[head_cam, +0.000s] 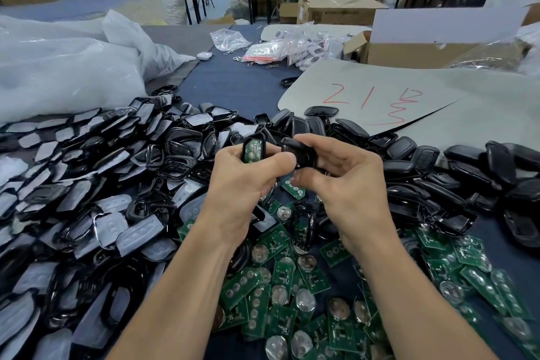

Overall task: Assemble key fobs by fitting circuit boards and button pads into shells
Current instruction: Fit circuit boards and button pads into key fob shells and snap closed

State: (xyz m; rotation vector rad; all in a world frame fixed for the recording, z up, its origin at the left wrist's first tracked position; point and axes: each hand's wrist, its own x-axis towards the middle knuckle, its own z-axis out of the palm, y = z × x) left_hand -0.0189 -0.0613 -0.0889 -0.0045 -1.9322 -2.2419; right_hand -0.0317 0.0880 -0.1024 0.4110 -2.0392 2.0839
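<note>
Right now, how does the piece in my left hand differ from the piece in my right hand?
The left-hand shell shows a green board with pale round pads inside its black rim; the right-hand shell shows only plain black. The left-hand shell stands nearly upright, filled face toward the camera; the right-hand shell is tilted. Both are black plastic, held side by side above the loose boards.

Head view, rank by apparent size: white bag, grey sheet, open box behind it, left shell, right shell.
1. The white bag and grey sheet: both cut off by the frame, too close to rank.
2. The open box, farther away.
3. The left shell and right shell: alike, each partly hidden by its grip.
</note>
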